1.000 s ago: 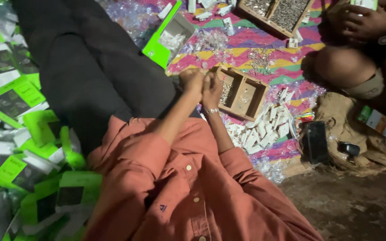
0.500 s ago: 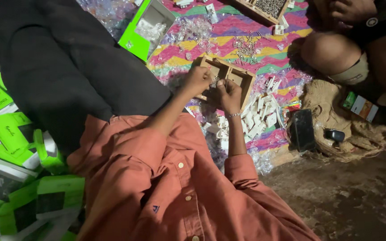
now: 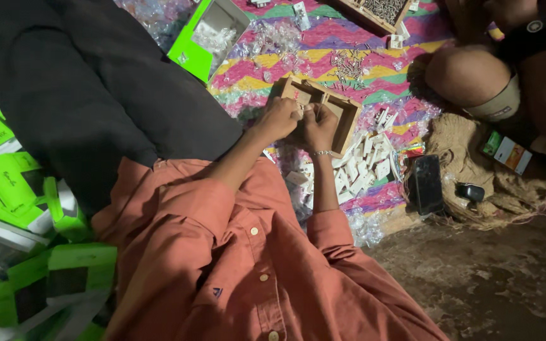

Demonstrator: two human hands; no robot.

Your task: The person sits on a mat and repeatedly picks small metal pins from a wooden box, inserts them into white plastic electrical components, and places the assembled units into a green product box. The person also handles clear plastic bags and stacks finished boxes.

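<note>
My left hand (image 3: 277,120) and my right hand (image 3: 319,128) meet at the near edge of a small two-compartment wooden box (image 3: 347,107) on a colourful zigzag mat (image 3: 323,60). The fingers of both hands are curled together on a small piece (image 3: 302,111), mostly hidden by them. A thin bracelet sits on my right wrist. My orange shirt sleeves fill the lower view. A heap of small white pieces (image 3: 364,167) lies just right of my right forearm.
An open green carton (image 3: 206,38) lies up left beside a dark cloth (image 3: 96,95). Green flat cartons (image 3: 14,189) pile at left. Another person's knee (image 3: 469,79) is up right, with a wooden tray (image 3: 383,12). A dark phone (image 3: 426,184) rests on burlap.
The view has shifted, so the wooden box and my hands sit lower and more central. My hands stay together at the box edge, fingers working close on the small piece.
</note>
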